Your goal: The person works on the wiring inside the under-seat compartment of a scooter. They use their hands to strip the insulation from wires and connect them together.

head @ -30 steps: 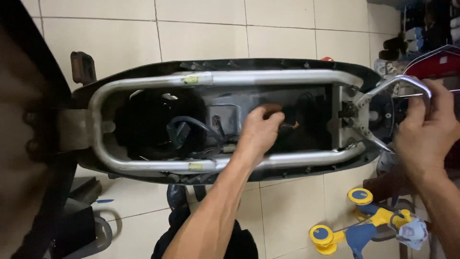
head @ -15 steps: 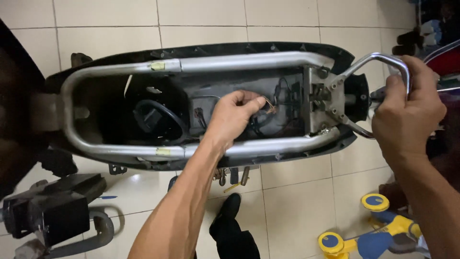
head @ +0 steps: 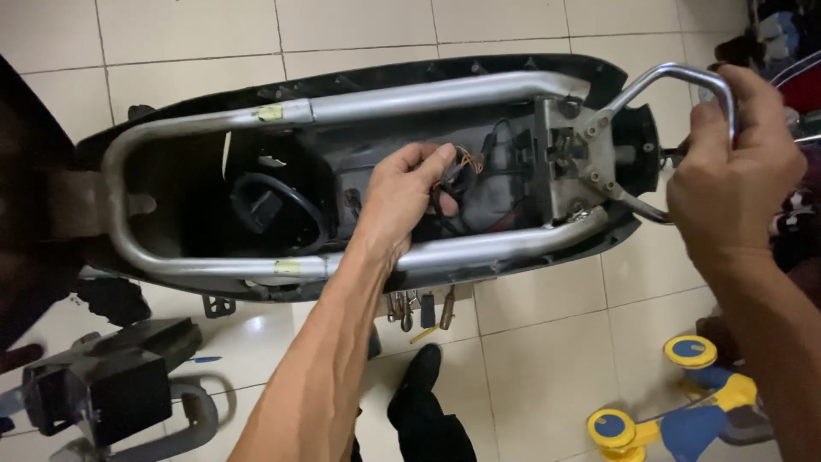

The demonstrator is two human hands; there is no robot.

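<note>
left hand (head: 409,192) pinches a bundle of wires (head: 462,171) inside the scooter frame (head: 359,107) — right hand (head: 727,184) fully closed round the rear grab bar (head: 658,79).

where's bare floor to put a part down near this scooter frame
Bare tile lies below the frame's lower tube, between the dark shoe and the yellow-wheeled toy. More tile lies above the frame. The lower left is crowded by a black boxy part.

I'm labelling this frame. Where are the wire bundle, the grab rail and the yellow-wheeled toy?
wire bundle (head: 462,175), head view, on the wires at the left hand's fingertips.
grab rail (head: 663,77), head view, on its upper bar.
yellow-wheeled toy (head: 611,426), head view, on its near wheel.
</note>
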